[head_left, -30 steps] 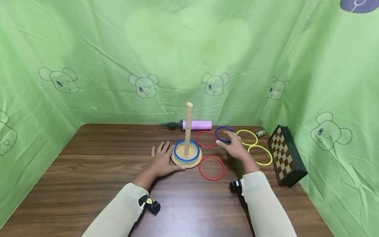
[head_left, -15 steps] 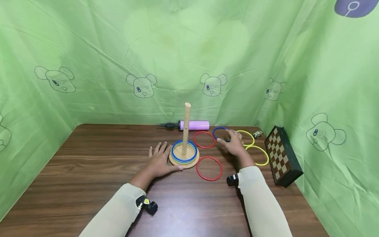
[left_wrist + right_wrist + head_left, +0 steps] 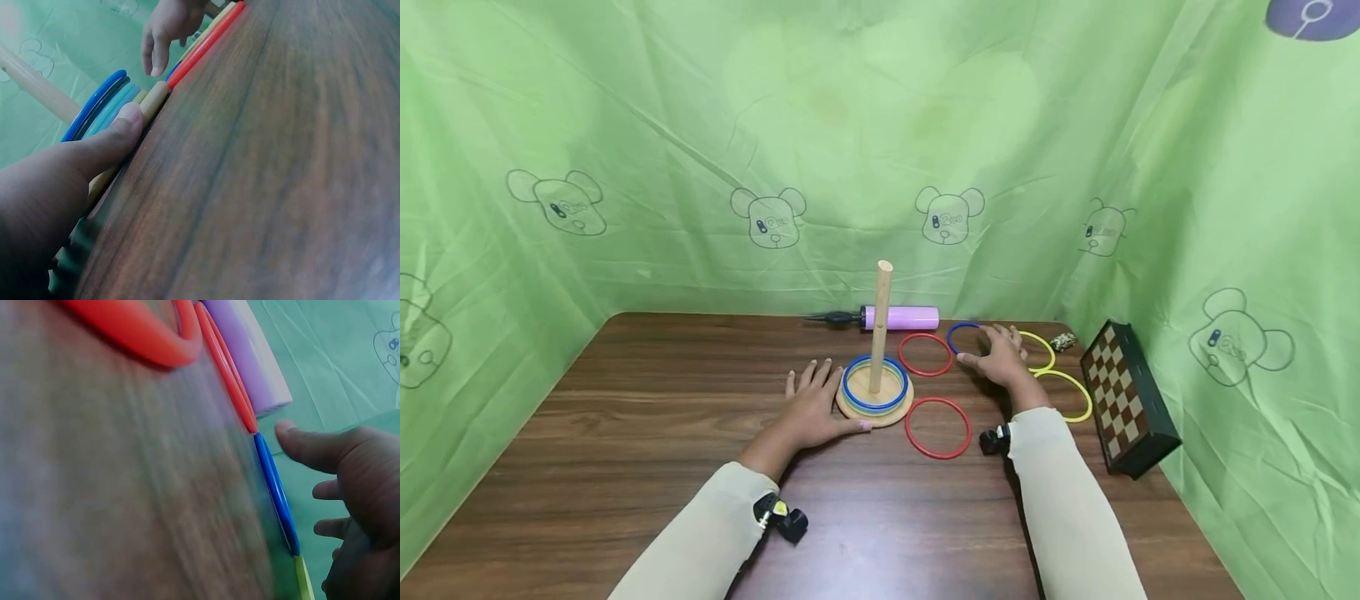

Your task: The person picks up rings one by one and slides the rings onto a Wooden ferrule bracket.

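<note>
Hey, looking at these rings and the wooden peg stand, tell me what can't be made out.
Head view: part of the loose blue ring, hidden by the right hand.
Head view: what the small patterned object is, too tiny to identify.
Left wrist view: the exact count of lower rings, partly covered by the left hand.
Right wrist view: fine grain of the tabletop, blurred.

We see wrinkly green cloth (image 3: pixel 850 125) hanging at the back and on both sides, like soft walls. It has line drawings of animal faces (image 3: pixel 768 221), and we spot a purple patch (image 3: pixel 1315 17) high on the right. The counter (image 3: pixel 587 467) is brown wood with dark stripes, and light shines on its front.
</note>
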Motion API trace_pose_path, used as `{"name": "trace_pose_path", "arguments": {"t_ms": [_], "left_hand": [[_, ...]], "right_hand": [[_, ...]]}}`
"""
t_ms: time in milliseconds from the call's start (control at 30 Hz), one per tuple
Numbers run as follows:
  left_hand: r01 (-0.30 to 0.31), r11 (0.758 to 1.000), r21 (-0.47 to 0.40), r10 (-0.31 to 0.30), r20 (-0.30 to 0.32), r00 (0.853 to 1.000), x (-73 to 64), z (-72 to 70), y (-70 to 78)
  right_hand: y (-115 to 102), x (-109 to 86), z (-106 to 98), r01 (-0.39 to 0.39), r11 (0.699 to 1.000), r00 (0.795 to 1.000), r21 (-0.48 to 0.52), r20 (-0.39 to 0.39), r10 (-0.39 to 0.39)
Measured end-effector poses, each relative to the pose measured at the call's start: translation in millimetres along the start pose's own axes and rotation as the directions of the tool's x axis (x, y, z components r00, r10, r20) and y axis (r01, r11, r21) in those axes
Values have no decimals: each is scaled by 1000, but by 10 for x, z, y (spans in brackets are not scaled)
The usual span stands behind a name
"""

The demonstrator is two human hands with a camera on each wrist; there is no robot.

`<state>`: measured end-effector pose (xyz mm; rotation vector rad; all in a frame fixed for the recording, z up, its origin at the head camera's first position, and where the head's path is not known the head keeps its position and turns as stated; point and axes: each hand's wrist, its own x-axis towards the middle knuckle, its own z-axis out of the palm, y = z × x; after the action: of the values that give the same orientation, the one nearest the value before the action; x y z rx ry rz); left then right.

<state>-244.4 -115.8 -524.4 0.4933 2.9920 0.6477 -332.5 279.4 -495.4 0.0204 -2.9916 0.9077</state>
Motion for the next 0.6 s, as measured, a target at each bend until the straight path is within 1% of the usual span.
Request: {"name": "trace_pose_path", "arguments": {"t_ms": [133, 233, 400, 600], "left_hand": [[-2, 1000, -2, 2, 2, 1000, 4, 11, 5], [4, 1000, 1, -4, 14, 1000, 1, 14, 10], [2, 1000, 3, -2, 11, 1000, 12, 17, 5], [4, 1000, -1, -4, 9, 1000, 10, 4, -8]], "right_hand": [[51, 55, -7, -1, 1000, 1000, -17, 13, 1], [58, 62, -19, -6, 1000, 1000, -15, 31, 6], [85, 76, -29, -14, 1000, 998, -27, 57, 16], [116, 101, 2, -14, 1000, 998, -22, 58, 15]]}}
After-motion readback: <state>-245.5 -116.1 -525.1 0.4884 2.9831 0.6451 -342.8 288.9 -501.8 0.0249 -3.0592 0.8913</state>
